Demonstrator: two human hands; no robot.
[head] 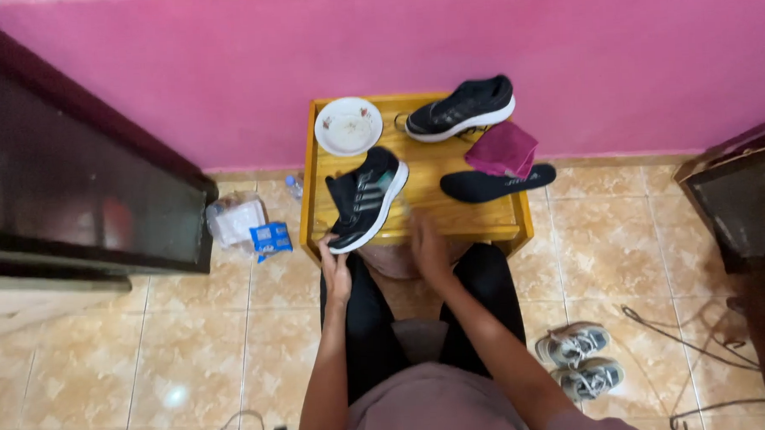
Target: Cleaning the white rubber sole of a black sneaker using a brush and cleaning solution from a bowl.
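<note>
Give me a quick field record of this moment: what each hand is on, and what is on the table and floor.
left hand: holds the heel end of a black sneaker, tilted on the table
right hand: at the table's front edge, beside that sneaker; grip unclear
table: small, yellow wood, against a pink wall
second black sneaker: back of table
white plate: back left corner
magenta cloth: right side, above a black insole
floor: grey sneakers to the right; blue packet to the left

Shoe [367, 199] left of insole [496, 184]
</note>
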